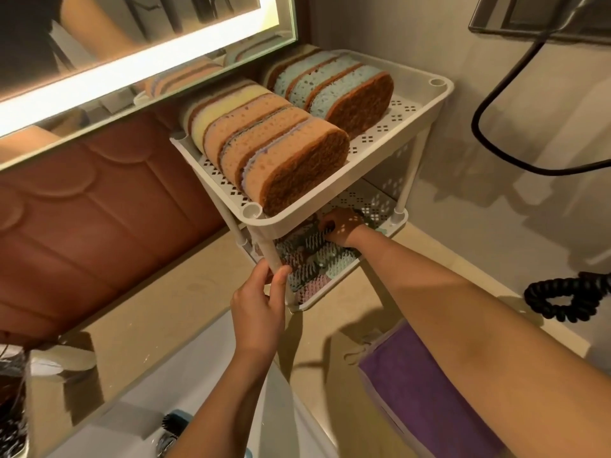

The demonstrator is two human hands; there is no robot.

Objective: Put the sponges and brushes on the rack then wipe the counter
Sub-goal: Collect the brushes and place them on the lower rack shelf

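steadying the rack [426, 104] with left hand [258, 299], thumb and fingers wrapped round the front leg [269, 256]. reaching right hand [344, 228] in under the top shelf onto the brushes [310, 259] on the lower shelf, fingers bent down on the bristles; can't tell whether clamped on one or only pressing. sponges [291, 160] up top, standing on edge in two rows, packed touching. treat sponges as light and soft, squashing under a hard pinch: take across the flat faces with a loose grip, rough scourer side giving no slip worry. treat brushes as light too, stiff plastic backs, springy bristles prone to snagging on neighbours: take by the back or edge, never the bristles, and lower straight down. treat rack as light plastic, likely to skate on the counter [165, 309] when pushed, hence the bracing hand. possibly a stray brush [173, 423] low left by the basin, too blurred to confirm. purple cloth [429, 391] lying on the counter at right, limp, easy to bunch, probably the wiper; grab mid-fold
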